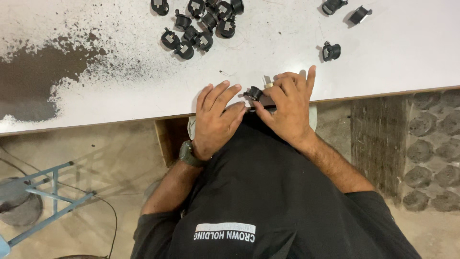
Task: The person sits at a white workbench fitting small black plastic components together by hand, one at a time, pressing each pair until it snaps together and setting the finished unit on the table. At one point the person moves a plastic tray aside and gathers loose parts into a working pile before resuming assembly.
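Note:
A small black round part (pixel 253 92) with a metal tab sits at the near edge of the white table (pixel 383 52). My right hand (pixel 287 108) curls over it, thumb and bent fingers pinching it from the right. Resting flat just left of the part is my left hand (pixel 215 115), with a dark watch on the wrist; its fingers are spread and their tips lie close to the part, holding nothing. A black shirt fills the view below both hands.
Several similar black parts are heaped at the top centre (pixel 201 24). Three loose ones lie to the right (pixel 331 51). A dark worn patch (pixel 33 72) marks the table's left. A blue metal frame (pixel 48 192) stands on the floor below.

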